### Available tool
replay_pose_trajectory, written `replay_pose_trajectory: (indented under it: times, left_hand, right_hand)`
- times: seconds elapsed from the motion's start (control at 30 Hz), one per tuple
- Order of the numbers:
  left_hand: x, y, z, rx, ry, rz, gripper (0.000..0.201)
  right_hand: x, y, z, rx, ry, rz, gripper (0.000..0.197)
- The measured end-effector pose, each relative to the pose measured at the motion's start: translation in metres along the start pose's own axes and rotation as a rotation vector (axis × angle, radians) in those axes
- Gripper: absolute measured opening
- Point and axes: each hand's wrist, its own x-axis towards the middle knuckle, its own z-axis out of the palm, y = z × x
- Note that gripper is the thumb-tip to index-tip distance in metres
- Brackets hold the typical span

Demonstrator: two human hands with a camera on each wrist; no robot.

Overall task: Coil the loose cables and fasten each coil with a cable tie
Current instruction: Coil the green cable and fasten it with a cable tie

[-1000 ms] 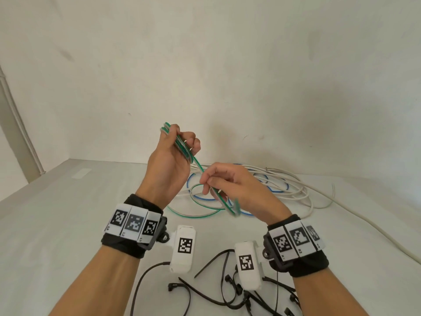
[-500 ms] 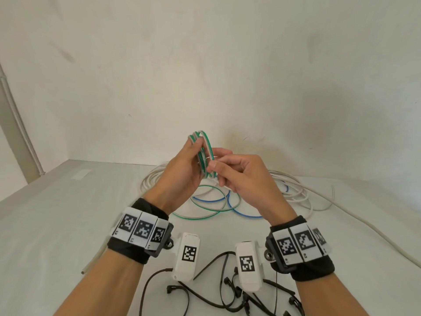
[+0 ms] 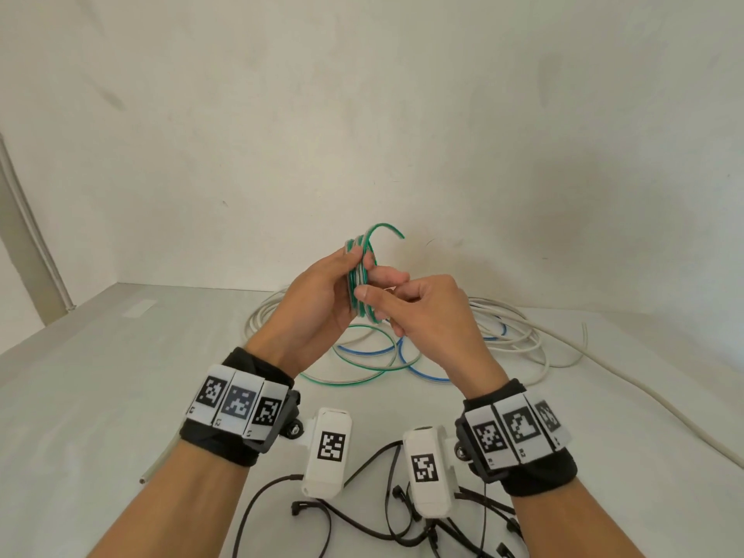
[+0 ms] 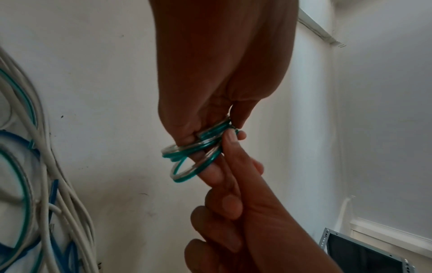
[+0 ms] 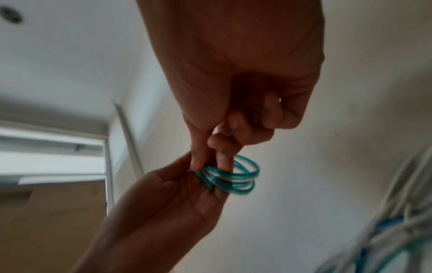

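A small coil of green-and-white cable (image 3: pixel 367 245) is held upright above the table between both hands. My left hand (image 3: pixel 354 267) grips it with thumb in front and fingers behind. My right hand (image 3: pixel 376 302) pinches the coil's lower side between thumb and forefinger. A short green end (image 3: pixel 388 227) curves up out of the coil. The left wrist view shows the coil (image 4: pixel 194 153) pinched under my left hand, with right fingers (image 4: pixel 230 142) on it. The right wrist view has the coil (image 5: pixel 236 178) below my right fingers (image 5: pixel 222 158). Several black cable ties (image 3: pixel 362 513) lie near my wrists.
Beyond the hands lies a loose tangle: white cables (image 3: pixel 527 340), a blue cable (image 3: pixel 418 374) and a green loop (image 3: pixel 354 378). One white cable (image 3: pixel 664 404) runs off to the right. A wall (image 3: pixel 362 114) closes the back of the white table (image 3: pixel 80 396).
My right hand came up from a low pull on the green cable and met the left hand. The cable's loose length is now wound on the coil, and its end sticks up.
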Motion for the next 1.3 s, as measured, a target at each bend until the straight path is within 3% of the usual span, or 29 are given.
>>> replay_pose_trajectory:
  times: [0.1, 0.17, 0.27, 0.37, 0.47, 0.57, 0.87, 1.07, 1.3]
  left_hand:
    - [0.000, 0.002, -0.002, -0.050, 0.038, -0.017, 0.028]
    - [0.001, 0.001, -0.003, -0.039, 0.041, -0.043, 0.028]
    - [0.000, 0.000, -0.004, -0.020, -0.008, -0.126, 0.029]
    - [-0.002, 0.003, -0.003, -0.051, -0.049, -0.209, 0.031]
    - [-0.003, 0.004, 0.000, -0.088, -0.070, -0.274, 0.029]
    - [-0.004, 0.004, -0.001, -0.109, -0.087, -0.301, 0.028]
    - [-0.005, 0.002, -0.003, -0.079, -0.151, -0.349, 0.030]
    - [-0.007, 0.008, -0.002, -0.217, -0.165, -0.370, 0.034]
    - [-0.005, 0.011, -0.010, -0.364, -0.212, -0.386, 0.036]
  right_hand:
    - [-0.002, -0.010, -0.012, -0.125, -0.077, -0.025, 0.045]
    - [-0.002, -0.015, -0.020, -0.087, -0.108, -0.067, 0.038]
    - [0.001, -0.017, -0.031, -0.061, 0.016, -0.188, 0.022]
    - [0.004, -0.010, -0.033, -0.302, 0.089, -0.382, 0.034]
    - [0.009, 0.002, -0.027, -0.473, 0.119, -0.447, 0.018]
    - [0.013, 0.008, -0.023, -0.547, 0.206, -0.494, 0.021]
    - [0.011, 0.005, -0.022, -0.580, 0.455, -0.478, 0.032]
    - [0.011, 0.006, -0.016, -0.585, 0.482, -0.441, 0.032]
    - [0.010, 0.009, -0.014, -0.626, 0.371, -0.409, 0.040]
